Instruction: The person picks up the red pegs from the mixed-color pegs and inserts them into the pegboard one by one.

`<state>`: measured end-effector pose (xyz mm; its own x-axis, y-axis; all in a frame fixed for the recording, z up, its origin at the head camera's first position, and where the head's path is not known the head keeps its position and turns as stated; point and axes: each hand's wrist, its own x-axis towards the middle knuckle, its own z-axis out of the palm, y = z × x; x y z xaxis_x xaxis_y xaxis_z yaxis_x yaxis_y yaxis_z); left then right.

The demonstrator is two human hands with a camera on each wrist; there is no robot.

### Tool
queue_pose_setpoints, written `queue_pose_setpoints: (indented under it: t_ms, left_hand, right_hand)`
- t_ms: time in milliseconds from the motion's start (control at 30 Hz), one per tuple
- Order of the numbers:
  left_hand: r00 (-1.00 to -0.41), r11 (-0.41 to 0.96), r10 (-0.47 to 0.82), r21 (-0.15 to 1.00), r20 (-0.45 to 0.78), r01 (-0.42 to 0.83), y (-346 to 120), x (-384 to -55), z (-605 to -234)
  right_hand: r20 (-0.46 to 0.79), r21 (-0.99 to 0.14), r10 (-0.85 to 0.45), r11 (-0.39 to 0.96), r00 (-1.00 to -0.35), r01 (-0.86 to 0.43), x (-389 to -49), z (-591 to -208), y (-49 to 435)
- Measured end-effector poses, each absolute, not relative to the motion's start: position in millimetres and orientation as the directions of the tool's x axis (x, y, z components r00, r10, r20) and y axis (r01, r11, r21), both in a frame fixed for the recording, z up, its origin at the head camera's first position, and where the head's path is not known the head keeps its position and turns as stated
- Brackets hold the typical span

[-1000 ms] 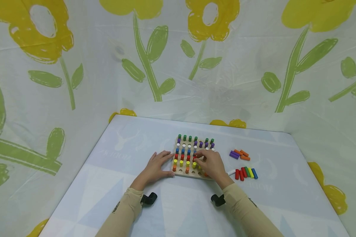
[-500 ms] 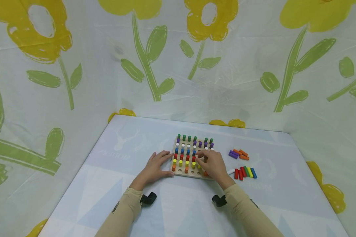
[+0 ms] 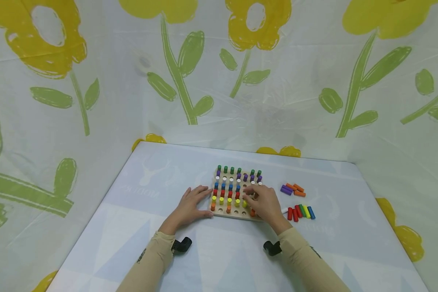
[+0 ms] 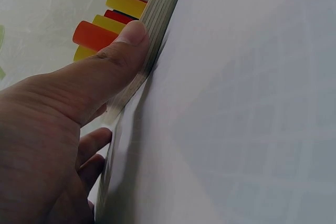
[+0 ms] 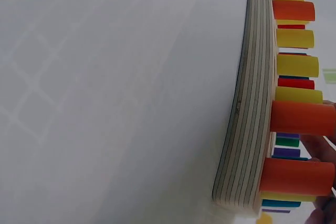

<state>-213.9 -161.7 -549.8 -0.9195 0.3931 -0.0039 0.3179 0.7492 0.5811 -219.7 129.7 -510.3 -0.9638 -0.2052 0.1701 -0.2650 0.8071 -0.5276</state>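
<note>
A wooden pegboard point(image 3: 233, 215) lies on the table, with upright pegs in colour rows: green at the back, then purple, white, blue, red, yellow and orange in front. My left hand point(image 3: 190, 207) rests at its left side, fingers spread along the edge. In the left wrist view the left thumb point(image 4: 132, 34) presses the board's near side. Over the right half of the board is my right hand point(image 3: 264, 202), thumb and index finger bent and apart beside a red peg point(image 3: 237, 195), no peg showing between them. In the right wrist view its fingers are mostly behind orange pegs point(image 5: 303, 118).
Right of the board lie loose purple pegs point(image 3: 287, 190) and orange pegs point(image 3: 299, 194). Nearer lies a group of red pegs point(image 3: 290, 213), a green, a yellow peg point(image 3: 306, 211) and a blue peg point(image 3: 311, 212). A white peg point(image 3: 284, 210) lies beside the right wrist.
My right hand has shifted right, away from the fourth red peg, which now stands in fuller view. The left hand keeps its place at the board's edge.
</note>
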Motion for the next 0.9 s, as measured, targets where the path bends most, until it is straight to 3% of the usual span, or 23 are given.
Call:
queue_pose_setpoints:
  t_ms: [900]
  left_hand:
    - [-0.918, 0.752, 0.397, 0.578, -0.013, 0.317, -161, -213, -548]
  right_hand:
    - [0.208, -0.574, -0.176, 0.774, -0.962, -0.266, -217, -504, 150]
